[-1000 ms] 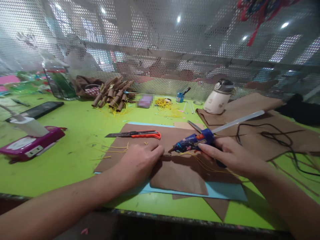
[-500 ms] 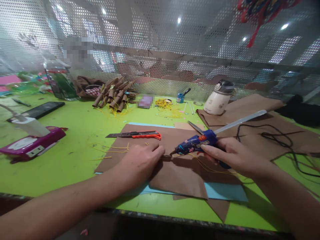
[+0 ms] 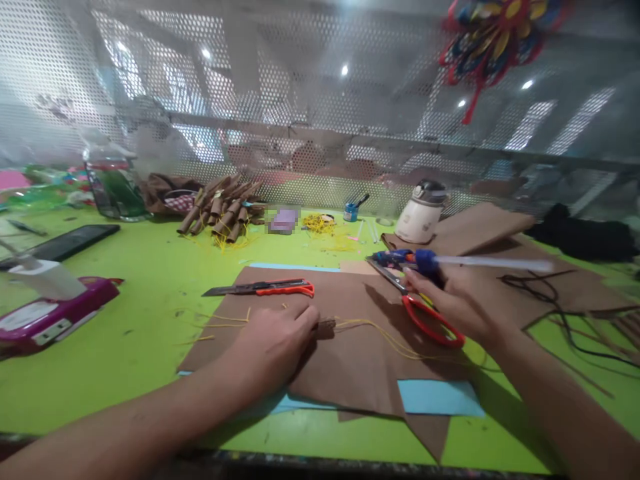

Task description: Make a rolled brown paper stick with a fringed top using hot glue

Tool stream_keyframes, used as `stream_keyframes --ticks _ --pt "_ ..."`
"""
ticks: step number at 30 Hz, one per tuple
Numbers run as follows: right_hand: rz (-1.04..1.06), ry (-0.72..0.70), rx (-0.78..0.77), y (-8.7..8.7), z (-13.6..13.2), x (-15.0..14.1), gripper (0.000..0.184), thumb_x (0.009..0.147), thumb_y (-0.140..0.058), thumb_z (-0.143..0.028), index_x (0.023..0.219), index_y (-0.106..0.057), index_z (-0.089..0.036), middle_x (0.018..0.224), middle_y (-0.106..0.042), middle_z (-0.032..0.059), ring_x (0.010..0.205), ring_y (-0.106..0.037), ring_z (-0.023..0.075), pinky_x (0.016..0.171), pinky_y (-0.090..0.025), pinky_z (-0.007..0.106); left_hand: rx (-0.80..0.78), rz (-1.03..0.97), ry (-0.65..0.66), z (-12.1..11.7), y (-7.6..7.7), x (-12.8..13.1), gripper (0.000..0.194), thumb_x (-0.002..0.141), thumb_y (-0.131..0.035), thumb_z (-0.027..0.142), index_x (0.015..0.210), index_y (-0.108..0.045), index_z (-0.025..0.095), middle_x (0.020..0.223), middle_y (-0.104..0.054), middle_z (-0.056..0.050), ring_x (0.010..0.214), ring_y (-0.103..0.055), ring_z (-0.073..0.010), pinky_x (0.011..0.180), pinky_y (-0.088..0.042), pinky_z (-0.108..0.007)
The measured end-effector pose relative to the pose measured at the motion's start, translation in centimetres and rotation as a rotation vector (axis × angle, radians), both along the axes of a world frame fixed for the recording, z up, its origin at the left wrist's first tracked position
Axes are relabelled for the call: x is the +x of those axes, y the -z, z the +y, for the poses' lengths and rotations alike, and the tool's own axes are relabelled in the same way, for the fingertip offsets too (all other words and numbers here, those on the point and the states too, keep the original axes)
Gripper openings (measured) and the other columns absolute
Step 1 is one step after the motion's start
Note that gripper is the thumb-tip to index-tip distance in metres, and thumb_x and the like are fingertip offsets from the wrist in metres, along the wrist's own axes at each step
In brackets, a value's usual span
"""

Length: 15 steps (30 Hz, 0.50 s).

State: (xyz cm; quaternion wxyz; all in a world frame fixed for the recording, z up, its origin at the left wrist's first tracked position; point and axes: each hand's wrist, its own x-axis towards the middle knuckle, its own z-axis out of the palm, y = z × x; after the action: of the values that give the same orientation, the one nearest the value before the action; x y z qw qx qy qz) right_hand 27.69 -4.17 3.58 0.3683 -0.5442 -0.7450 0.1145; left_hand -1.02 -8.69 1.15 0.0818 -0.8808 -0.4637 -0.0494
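Note:
My left hand (image 3: 283,340) is closed over the rolled edge of a sheet of brown paper (image 3: 350,373), pressing it down. Yellow strings (image 3: 370,323) come out of the roll's right end, and more poke out left of my hand. Lifted at the right, my right hand (image 3: 455,303) grips a blue hot glue gun (image 3: 400,259), its nozzle pointing left and a long clear glue stick (image 3: 495,263) out its back. Red-handled scissors (image 3: 435,323) lie below it, partly covered by the hand. A red box cutter (image 3: 265,287) rests beyond my left hand with its blade to the left.
A purple power strip (image 3: 60,310) with a white plug and a dark phone (image 3: 65,243) are at left. Paper rolls (image 3: 220,210) tied with yellow string lie at the back, near a white bottle (image 3: 420,213). A black cord (image 3: 535,287) crosses brown paper at right.
My right hand has lifted the glue gun off the paper's rolled edge and moved it up and away, over the scissors. My left hand stays on the roll. The view has tilted up slightly.

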Motion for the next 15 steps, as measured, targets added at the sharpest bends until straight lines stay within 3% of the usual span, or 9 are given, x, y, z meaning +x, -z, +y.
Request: stream_keyframes --ticks 4,7,9,15 --pt "-0.048 0.143 0.117 1.6 2.1 0.8 0.033 0.081 -0.059 -0.044 0.102 -0.064 -0.019 0.09 -0.07 0.0078 0.081 -0.064 0.0242 0.072 -0.05 0.034 -0.005 0.018 -0.005 0.2 0.4 -0.2 0.015 0.093 -0.039 0.023 0.089 -0.051 0.017 0.082 -0.065 -0.007 0.067 -0.061 -0.022 0.052 -0.034 -0.03" --pt "-0.117 0.113 0.103 2.7 3.7 1.9 0.033 0.079 -0.062 -0.041 0.101 -0.065 -0.018 0.092 -0.069 0.0076 0.081 -0.064 0.0218 0.071 -0.05 0.031 0.021 0.019 0.006 0.4 0.8 -0.3 0.016 0.094 -0.038 0.026 0.089 -0.051 0.017 0.082 -0.065 -0.007 0.067 -0.061 -0.0215 0.052 -0.035 -0.029" --pt "-0.273 0.099 0.08 3.1 4.8 2.9 0.03 0.08 -0.06 -0.038 0.101 -0.067 -0.018 0.094 -0.067 0.0072 0.082 -0.063 0.0203 0.071 -0.049 0.029 0.04 0.031 0.011 0.5 1.1 -0.4 0.017 0.094 -0.037 0.026 0.088 -0.051 0.017 0.08 -0.064 -0.007 0.064 -0.06 -0.0206 0.051 -0.034 -0.029" --pt "-0.506 0.175 0.081 2.5 7.4 6.4 0.026 0.067 -0.068 -0.017 0.093 -0.067 -0.015 0.097 -0.061 0.0096 0.092 -0.055 0.0241 0.08 -0.042 0.031 0.117 -0.006 0.076 0.6 1.4 -0.6 0.016 0.094 -0.036 0.024 0.086 -0.049 0.018 0.078 -0.063 -0.007 0.062 -0.059 -0.0211 0.049 -0.034 -0.03"
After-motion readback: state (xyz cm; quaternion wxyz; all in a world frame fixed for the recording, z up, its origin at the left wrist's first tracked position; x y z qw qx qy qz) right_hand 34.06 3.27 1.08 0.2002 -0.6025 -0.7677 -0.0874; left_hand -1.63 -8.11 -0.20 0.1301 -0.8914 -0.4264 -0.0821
